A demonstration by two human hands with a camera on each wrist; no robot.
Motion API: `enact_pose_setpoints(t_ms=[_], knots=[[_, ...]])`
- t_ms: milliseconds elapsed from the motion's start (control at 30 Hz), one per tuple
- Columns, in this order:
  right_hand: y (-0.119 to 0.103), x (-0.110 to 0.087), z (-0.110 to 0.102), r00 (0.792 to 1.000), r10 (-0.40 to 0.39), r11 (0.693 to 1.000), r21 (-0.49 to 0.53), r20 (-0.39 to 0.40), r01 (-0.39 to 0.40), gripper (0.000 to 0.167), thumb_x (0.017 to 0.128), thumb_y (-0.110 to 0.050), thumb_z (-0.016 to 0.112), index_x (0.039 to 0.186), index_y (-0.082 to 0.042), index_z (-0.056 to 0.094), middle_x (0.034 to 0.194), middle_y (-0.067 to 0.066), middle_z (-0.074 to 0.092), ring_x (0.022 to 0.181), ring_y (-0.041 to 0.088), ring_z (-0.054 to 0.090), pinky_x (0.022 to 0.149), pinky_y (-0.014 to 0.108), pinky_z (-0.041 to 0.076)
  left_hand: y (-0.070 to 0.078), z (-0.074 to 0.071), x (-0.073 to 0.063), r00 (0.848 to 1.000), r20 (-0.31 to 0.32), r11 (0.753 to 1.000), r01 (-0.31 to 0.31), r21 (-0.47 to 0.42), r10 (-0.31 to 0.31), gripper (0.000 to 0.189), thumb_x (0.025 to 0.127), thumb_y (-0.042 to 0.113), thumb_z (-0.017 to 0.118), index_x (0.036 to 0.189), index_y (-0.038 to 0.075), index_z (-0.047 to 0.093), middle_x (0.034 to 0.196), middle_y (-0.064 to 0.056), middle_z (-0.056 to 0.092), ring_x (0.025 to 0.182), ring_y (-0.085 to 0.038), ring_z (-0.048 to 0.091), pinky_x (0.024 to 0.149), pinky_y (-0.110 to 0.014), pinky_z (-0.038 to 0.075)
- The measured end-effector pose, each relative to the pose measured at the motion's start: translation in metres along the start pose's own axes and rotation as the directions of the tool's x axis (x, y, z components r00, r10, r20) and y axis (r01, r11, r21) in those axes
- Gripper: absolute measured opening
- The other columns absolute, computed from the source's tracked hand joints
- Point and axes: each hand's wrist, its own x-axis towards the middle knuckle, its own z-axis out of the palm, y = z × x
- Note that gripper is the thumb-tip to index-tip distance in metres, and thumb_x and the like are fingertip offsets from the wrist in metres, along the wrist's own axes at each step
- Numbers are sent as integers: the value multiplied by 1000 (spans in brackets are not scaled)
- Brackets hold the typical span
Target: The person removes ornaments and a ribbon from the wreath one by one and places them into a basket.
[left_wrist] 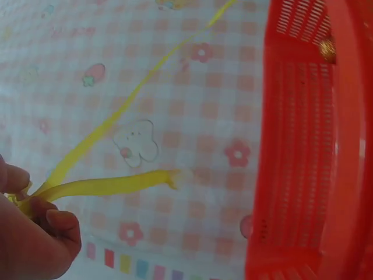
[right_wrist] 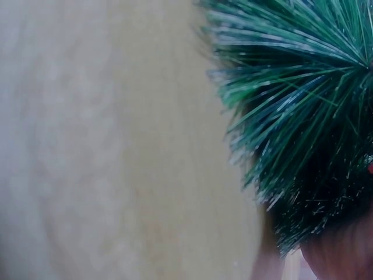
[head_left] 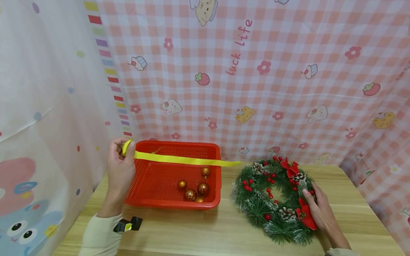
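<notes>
My left hand point(head_left: 120, 170) pinches a yellow ribbon point(head_left: 189, 160) above the left side of a red plastic basket point(head_left: 173, 204). One length of ribbon stretches right across the basket towards the wreath. In the left wrist view a shorter tail point(left_wrist: 111, 185) sticks out from between the fingers. On the right lies a green Christmas wreath point(head_left: 257, 211) with red berries, pinecones and red poinsettias. My right hand point(head_left: 321, 209) grips its right edge, thumb on top; the other fingers are partly hidden. The right wrist view shows mostly green needles point(right_wrist: 303, 87).
Several bronze and gold baubles point(head_left: 190, 194) lie in the right part of the basket. Basket and wreath are on a wooden table point(head_left: 179, 231). A pink checked cloth point(head_left: 224, 89) hangs behind the table, and a pale curtain point(head_left: 48, 106) is at the left.
</notes>
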Motion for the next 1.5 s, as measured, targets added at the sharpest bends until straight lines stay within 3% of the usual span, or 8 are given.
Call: enact_pose_setpoints(t_ms=[267,467,633,900,1067,1167,1333,1500], knots=[[2,0,0,1000,-2,1000,2,-15,2,72,106,-45,32,158,-1,6,156,39,6,142,59,8,104,75,15,-24,1,-6,979,178,977,61,205,-99,22,102,16,55,116,0,51,94,-4,48,76,-13,46,61,-19,40],[2,0,0,1000,3,1000,0,-2,-3,72,106,-45,32,158,-2,5,157,38,5,142,59,7,103,75,15,-36,18,-13,927,351,953,24,302,-135,18,102,20,57,113,5,54,97,-10,52,83,-21,49,66,-25,43],[2,-2,1,1000,-4,1000,15,-14,4,72,106,-44,34,158,-2,6,157,38,6,141,59,8,103,75,15,-41,32,-17,882,426,925,26,380,-200,16,101,19,58,111,8,55,91,-11,52,75,-22,50,59,-26,44],[2,-2,1,1000,8,1000,10,0,-8,74,106,-46,33,158,-3,4,157,38,2,141,60,8,102,76,15,-35,56,-20,808,459,817,47,575,-369,35,98,21,62,126,2,54,93,-14,58,65,-20,52,55,-30,45],[0,-1,1,1000,9,1000,12,11,-9,76,105,-48,34,158,-3,4,157,38,1,141,60,7,102,76,15,-26,71,-21,795,475,740,-51,671,-377,45,97,24,63,131,-5,56,123,-22,59,94,-28,58,77,-41,52],[-1,-2,2,1000,14,1000,11,11,-14,77,105,-48,35,158,-3,5,157,38,1,141,60,7,102,77,15,-22,79,-21,786,479,697,-88,712,-390,42,96,26,64,128,-2,61,128,-22,58,90,-28,59,72,-41,51],[0,-1,2,1000,23,1000,5,17,-23,76,105,-49,34,159,-4,4,157,38,-1,141,61,6,102,77,15,-19,99,-22,739,533,721,-94,686,-411,40,94,26,67,127,4,62,117,-14,64,68,-20,58,60,-34,47],[1,-1,1,1000,18,1000,8,14,-19,77,104,-50,35,159,-4,5,158,37,-1,142,59,6,103,76,15,-20,124,-28,661,595,728,-107,677,-457,46,96,27,65,136,7,54,126,-14,63,93,-24,63,80,-43,54]])
